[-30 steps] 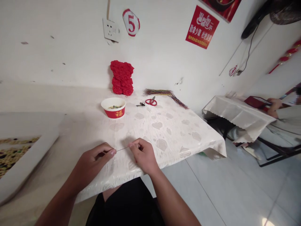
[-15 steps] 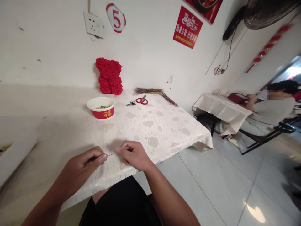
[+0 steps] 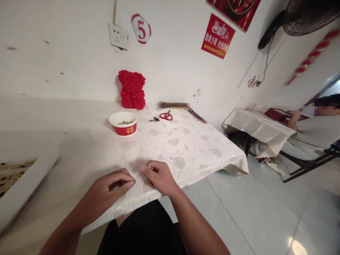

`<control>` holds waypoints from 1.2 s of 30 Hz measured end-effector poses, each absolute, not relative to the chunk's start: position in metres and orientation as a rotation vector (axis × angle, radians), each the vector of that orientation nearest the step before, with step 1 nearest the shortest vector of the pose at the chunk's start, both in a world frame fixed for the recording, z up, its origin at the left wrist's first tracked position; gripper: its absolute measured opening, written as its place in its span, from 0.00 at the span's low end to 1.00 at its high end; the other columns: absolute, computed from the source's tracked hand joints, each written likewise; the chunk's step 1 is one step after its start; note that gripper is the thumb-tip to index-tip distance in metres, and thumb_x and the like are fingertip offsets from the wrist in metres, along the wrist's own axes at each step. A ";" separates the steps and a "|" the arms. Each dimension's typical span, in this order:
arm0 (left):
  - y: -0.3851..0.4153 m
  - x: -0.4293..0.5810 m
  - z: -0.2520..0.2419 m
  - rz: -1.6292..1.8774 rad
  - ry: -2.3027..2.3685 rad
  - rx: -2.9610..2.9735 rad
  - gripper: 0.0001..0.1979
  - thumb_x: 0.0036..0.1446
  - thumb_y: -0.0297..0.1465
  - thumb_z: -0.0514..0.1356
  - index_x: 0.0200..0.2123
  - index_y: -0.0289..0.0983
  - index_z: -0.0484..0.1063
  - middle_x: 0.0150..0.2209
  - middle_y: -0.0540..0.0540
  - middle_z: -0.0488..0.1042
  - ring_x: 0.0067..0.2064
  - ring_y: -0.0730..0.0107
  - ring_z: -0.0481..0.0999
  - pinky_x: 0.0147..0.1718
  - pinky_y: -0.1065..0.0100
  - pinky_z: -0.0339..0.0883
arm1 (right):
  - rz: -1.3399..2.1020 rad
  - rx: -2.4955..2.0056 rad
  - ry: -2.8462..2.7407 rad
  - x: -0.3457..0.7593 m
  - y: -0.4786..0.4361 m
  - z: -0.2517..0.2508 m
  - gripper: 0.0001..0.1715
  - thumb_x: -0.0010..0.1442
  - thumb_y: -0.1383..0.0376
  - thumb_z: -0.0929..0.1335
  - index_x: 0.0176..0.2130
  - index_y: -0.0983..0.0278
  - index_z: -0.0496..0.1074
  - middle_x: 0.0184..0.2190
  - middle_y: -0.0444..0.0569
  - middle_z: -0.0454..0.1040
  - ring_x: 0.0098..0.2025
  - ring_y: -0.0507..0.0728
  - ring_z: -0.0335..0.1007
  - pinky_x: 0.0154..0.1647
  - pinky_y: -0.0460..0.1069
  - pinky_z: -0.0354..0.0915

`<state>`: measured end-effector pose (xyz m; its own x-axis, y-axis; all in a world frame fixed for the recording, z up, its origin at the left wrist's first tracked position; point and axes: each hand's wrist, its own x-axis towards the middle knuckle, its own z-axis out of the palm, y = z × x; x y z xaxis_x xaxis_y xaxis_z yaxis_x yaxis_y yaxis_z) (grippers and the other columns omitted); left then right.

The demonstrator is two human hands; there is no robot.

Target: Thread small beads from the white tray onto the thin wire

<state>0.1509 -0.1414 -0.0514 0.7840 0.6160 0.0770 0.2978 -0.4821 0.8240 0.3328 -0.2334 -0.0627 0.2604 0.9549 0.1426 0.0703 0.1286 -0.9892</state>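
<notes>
Along the near edge of the table (image 3: 186, 156), you have two hands: left hand (image 3: 106, 187) and right hand (image 3: 159, 179); one thin dark strand (image 3: 139, 175), straight and wire-like, runs between them, slanting up toward the right; its material is too fine to tell. Your left fingers (image 3: 130, 184) are closed narrow on one end of it; your right fingers (image 3: 143, 168) are pinched narrow on the other; both ends disappear into those fingertips.

At the far edge of the table: one bundle of multicoloured strands (image 3: 183, 108), fanned out toward the right corner; one pair of red-handled scissors (image 3: 166, 116) just before it; one small set of keys (image 3: 154, 119) just beside the scissors; one red paper bowl (image 3: 123, 124) with a gold character, holding mixed seeds; one red rose-shaped bear (image 3: 132, 90) against the wall (image 3: 66, 60).

Off the right corner: one second cloth-covered table (image 3: 257, 125); one seated person (image 3: 316, 134), a hand (image 3: 293, 118) resting near a red folder (image 3: 276, 114). Beyond the left edge: one white-rimmed tray of seeds (image 3: 16, 173).
</notes>
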 end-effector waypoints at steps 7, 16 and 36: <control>-0.143 0.149 -0.052 0.456 0.624 2.052 0.13 0.65 0.42 0.57 0.34 0.42 0.78 0.36 0.51 0.76 0.39 0.68 0.76 0.39 0.71 0.69 | 0.863 -1.251 -1.252 0.327 -0.235 -0.059 0.19 0.59 0.59 0.73 0.24 0.64 0.67 0.22 0.39 0.62 0.27 0.49 0.56 0.28 0.46 0.55; -0.151 0.153 -0.046 0.589 0.762 1.920 0.10 0.61 0.40 0.60 0.40 0.42 0.79 0.39 0.49 0.81 0.43 0.65 0.80 0.42 0.68 0.71 | 0.849 -1.316 -1.232 0.327 -0.236 -0.061 0.19 0.65 0.56 0.69 0.27 0.63 0.69 0.20 0.39 0.61 0.22 0.49 0.55 0.23 0.46 0.53; -0.158 0.152 -0.052 0.825 0.908 1.818 0.06 0.54 0.37 0.68 0.35 0.44 0.80 0.36 0.53 0.81 0.39 0.69 0.80 0.40 0.71 0.73 | 0.857 -1.270 -1.251 0.327 -0.241 -0.060 0.11 0.64 0.58 0.71 0.33 0.62 0.74 0.22 0.38 0.60 0.23 0.49 0.59 0.23 0.46 0.56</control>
<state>0.1524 -0.1582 -0.0519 0.5045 0.8490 0.1572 0.2380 -0.3117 0.9199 0.3275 -0.2412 -0.0604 0.1796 0.9648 0.1919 0.1687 0.1620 -0.9723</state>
